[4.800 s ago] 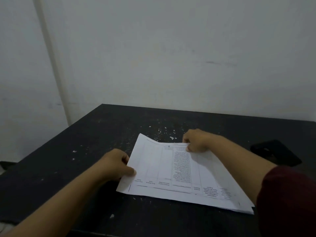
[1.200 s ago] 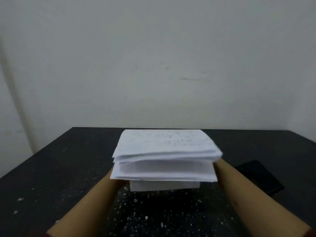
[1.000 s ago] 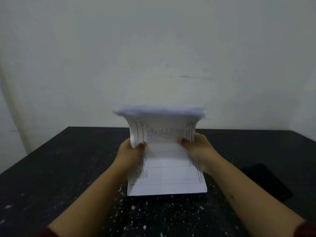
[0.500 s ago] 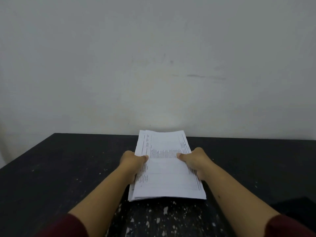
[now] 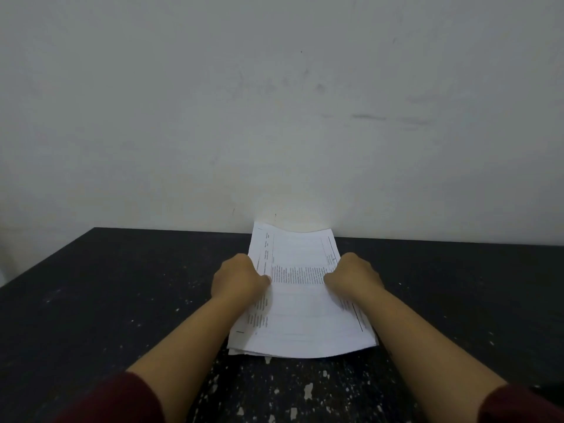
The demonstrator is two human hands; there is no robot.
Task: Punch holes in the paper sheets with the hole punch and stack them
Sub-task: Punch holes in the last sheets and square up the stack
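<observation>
the stack of paper [image 5: 300, 300] lies lengthwise on the black table [image 5: 106, 285], its far end near the wall [image 5: 274, 117] and curling up a little. our left hand [image 5: 239, 277] pinches the left edge and our right hand [image 5: 354, 276] the right edge, thumbs on top, fingers closed around the sheets. the near left corner looks fanned, so we judge the step to be squaring up: we should loosen the pinch, tap the edges flush, and press the curl flat. no hole punch is in view, so we cannot tell where it sits.
</observation>
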